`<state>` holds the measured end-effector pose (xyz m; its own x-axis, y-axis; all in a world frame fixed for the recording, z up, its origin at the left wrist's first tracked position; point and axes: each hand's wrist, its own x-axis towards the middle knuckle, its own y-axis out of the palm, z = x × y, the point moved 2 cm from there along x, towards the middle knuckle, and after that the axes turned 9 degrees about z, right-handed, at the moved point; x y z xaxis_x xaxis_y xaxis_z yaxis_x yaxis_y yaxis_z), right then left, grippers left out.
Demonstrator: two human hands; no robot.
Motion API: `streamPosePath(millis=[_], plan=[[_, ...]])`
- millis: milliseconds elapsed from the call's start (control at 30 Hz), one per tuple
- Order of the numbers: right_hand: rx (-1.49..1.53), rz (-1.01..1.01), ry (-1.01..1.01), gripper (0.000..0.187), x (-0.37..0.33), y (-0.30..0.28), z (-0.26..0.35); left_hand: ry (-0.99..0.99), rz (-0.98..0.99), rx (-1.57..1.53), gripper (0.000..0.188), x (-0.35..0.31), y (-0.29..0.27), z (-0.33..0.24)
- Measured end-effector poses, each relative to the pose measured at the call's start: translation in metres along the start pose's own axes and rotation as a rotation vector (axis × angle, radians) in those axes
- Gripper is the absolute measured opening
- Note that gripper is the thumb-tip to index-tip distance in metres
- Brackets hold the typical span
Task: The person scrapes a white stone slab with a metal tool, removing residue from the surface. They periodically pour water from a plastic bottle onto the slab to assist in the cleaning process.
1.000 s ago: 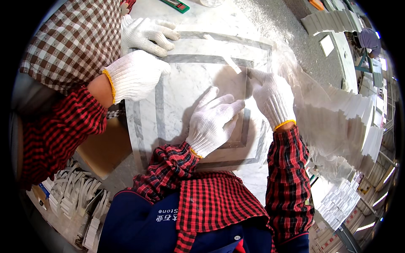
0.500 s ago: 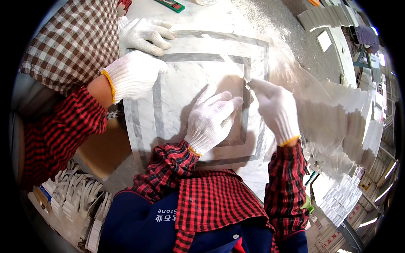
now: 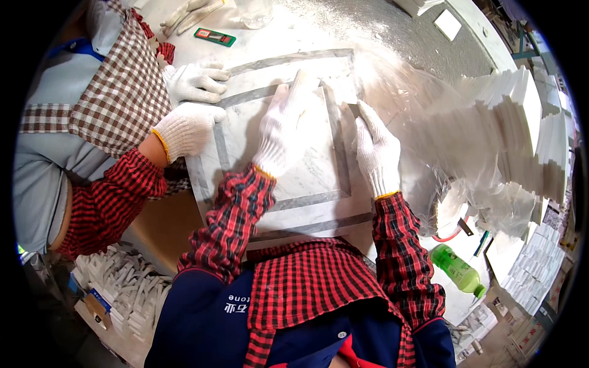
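A white marble panel point(image 3: 307, 175) with grey inlaid borders lies in front of me. My left hand point(image 3: 282, 126), in a white knitted glove, is on the upper middle of it. Its fingers stretch away from me, and glare washes out the tips. At the panel's right edge is my gloved right hand point(image 3: 377, 153). Its thumb and fingers pinch a small, dark-edged thing too small to name. On the left, a co-worker's two gloved hands point(image 3: 187, 129) rest at the panel's left edge.
A green flat case point(image 3: 215, 37) and spare gloves point(image 3: 191, 13) lie beyond the panel. Clear plastic film point(image 3: 423, 135) drapes on the right before stacked white slabs point(image 3: 509, 116). A green bottle point(image 3: 457, 270) lies lower right; stone strips point(image 3: 123, 288) fill the lower left.
My left hand has moved up and away across the panel, its fingers straightening. My right hand has moved out to the panel's right edge. The view has shifted, bringing the bottle into sight.
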<state>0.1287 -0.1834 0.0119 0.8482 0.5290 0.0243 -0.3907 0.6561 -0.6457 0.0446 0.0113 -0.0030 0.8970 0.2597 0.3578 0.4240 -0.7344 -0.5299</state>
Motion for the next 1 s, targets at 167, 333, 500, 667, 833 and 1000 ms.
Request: streamPosePath(millis=[167,333,500,667,833,1000], plan=[[-0.122,-0.098,-0.129,0.038,-0.015,0.01,0.0,0.085,0.121,0.312,0.061,0.024,0.012,0.015],[-0.118,-0.096,-0.116,0.042,-0.014,0.008,-0.008,0.023,0.251,0.179,0.055,0.021,0.008,-0.006],[0.081,-0.111,-0.1,0.037,-0.015,0.009,-0.011,-0.099,0.421,-0.079,0.047,-0.004,0.003,-0.012],[0.17,-0.121,-0.102,0.034,-0.012,0.01,-0.019,-0.362,0.398,-0.463,0.037,-0.068,0.016,-0.065],[0.207,-0.081,-0.065,0.034,-0.012,0.008,-0.019,-0.15,0.378,-0.063,0.042,-0.083,0.022,-0.088],[0.197,-0.128,-0.088,0.034,-0.007,0.013,-0.025,0.242,0.285,0.193,0.044,-0.054,0.025,-0.055]])
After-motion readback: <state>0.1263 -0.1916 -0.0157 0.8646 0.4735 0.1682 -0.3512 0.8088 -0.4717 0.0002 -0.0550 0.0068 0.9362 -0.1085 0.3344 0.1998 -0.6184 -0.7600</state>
